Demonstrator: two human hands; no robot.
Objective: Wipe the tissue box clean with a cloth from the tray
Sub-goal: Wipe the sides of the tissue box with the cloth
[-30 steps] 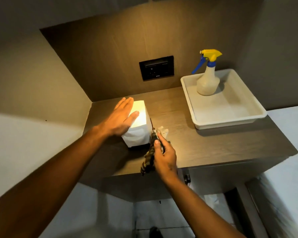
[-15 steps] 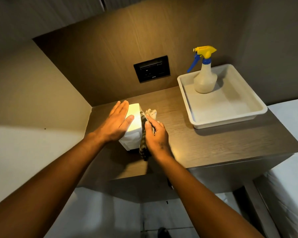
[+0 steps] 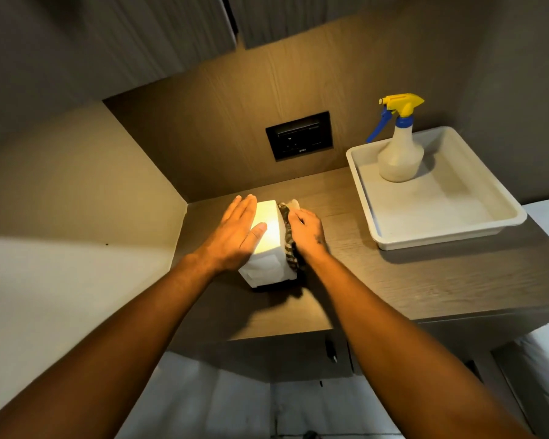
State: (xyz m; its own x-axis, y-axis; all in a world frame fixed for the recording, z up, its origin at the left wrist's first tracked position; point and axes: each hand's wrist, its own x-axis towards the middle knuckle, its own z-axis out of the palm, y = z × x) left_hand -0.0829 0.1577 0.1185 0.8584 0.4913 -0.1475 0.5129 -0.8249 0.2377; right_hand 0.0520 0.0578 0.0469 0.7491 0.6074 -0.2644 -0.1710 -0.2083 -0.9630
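1. Head view: the box stood on the near-left part of the desk, under a bright patch of light on its top.
2. Head view: the left hand lay flat and released on the box's top, fingers straight, steadying it rather than gripping.
3. Head view: the right hand was pressed against the box's right side, grasping the cloth, which was sandwiched between palm and box wall; a pale corner of the cloth showed at the far end.
4. Head view: the tray sat well apart on the far-right of the desk, holding only a bottle with a yellow and blue trigger head. A dark socket panel was set in the far wall.
5. Step in hand, as I judged it: wiping the right side of the box, with the cloth already out of the tray.
6. Next move, as I judged it: the right hand would need to draw the cloth along that side with steady pressure, then shift to the near face and top, which would call for lifting or moving the left hand so the box stayed put.
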